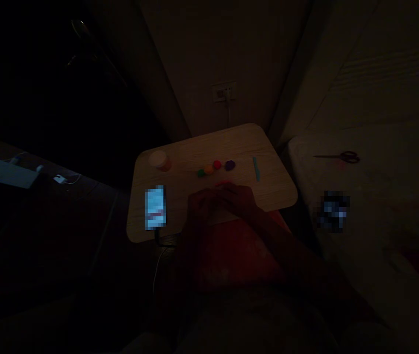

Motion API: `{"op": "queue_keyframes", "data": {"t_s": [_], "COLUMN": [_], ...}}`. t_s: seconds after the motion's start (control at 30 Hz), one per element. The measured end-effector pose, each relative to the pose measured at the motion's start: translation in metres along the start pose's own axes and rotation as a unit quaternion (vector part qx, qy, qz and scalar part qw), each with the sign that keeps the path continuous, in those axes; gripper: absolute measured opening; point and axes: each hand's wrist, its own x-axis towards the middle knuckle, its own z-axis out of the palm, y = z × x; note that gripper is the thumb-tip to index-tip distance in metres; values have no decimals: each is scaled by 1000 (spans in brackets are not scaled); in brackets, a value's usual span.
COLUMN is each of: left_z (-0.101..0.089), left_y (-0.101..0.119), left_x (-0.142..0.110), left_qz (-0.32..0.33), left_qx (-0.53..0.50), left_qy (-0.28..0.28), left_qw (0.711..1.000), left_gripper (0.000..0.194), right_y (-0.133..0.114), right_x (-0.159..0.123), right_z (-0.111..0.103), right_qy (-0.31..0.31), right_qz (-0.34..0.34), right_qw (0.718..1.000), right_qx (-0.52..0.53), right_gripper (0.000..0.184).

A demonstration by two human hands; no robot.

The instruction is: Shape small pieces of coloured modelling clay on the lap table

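Observation:
In dim light, my left hand (pixel 200 202) and my right hand (pixel 238 197) are close together over the near edge of a small wooden table (pixel 183 152). The fingers of both look curled, and what lies between them is hidden in shadow. A bit of red material (pixel 224 183) shows just beyond my right fingers. Past the hands sit small coloured lumps in a row: green (pixel 201 173), orange (pixel 208 169), red (pixel 217 164) and purple (pixel 230 165). A light blue flat stick (pixel 256 169) lies to their right.
A tub with a pale lid (pixel 159 159) stands at the table's back left. Nearer is a lit phone (pixel 155 207) with a cable. Scissors (pixel 345 157) and a blurred-out bright object (pixel 333 211) lie on the pale surface at right. A wall socket (pixel 224 92) holds a plug.

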Motion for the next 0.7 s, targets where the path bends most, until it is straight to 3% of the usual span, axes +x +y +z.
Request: {"op": "queue_keyframes", "data": {"t_s": [0.2, 0.47, 0.6, 0.7], "left_z": [1, 1, 1, 0], "left_y": [4, 5, 8, 8], "left_x": [1, 2, 3, 4], "left_qz": [-1, 11, 13, 12], "left_qx": [9, 19, 36, 37], "left_qy": [-18, 8, 0, 35], "left_qw": [1000, 1000, 999, 999], "left_gripper": [28, 17, 22, 35], "right_y": [0, 1, 0, -2], "right_x": [1, 1, 3, 5], "right_z": [-3, -1, -2, -5], "right_qy": [-9, -3, 3, -2], "right_qz": [-8, 4, -4, 0], "right_qw": [999, 999, 999, 1000], "right_qx": [-37, -48, -33, -15], "right_gripper": [20, 14, 14, 15]}}
